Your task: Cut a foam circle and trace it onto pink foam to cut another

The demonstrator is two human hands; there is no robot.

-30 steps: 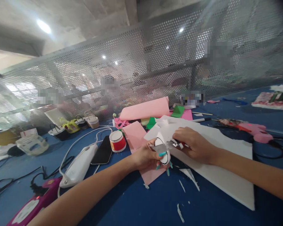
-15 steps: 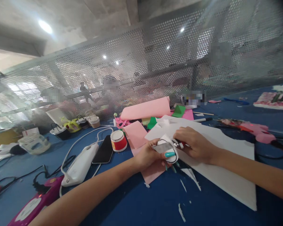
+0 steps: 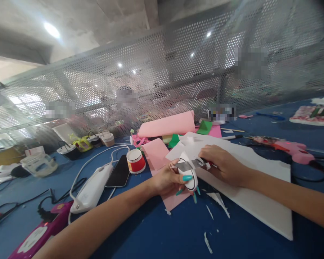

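Observation:
My left hand [image 3: 167, 180] pinches a small white foam piece [image 3: 189, 178] with a black oval line drawn on it, held just above the blue table [image 3: 156, 233]. My right hand [image 3: 224, 165] is closed round scissors [image 3: 190, 165] whose metal blades sit on the piece's upper part. Both hands hover over a large white foam sheet [image 3: 248, 187] and a pink sheet [image 3: 158, 154]. White offcuts [image 3: 218, 203] lie on the table below the hands.
Left of my hands stand a red-and-white tape roll [image 3: 135, 162], a black phone [image 3: 118, 172] and a white corded device [image 3: 91, 189]. A rolled pink sheet [image 3: 167, 126], green scraps [image 3: 203, 127], a pen [image 3: 230, 137] and a pink glue gun [image 3: 294, 149] lie behind. A perforated metal screen [image 3: 162, 72] backs the table.
The left hand has turned the white piece, tipping it down and then back to upright, while the scissors stay on it. The right hand has hardly moved.

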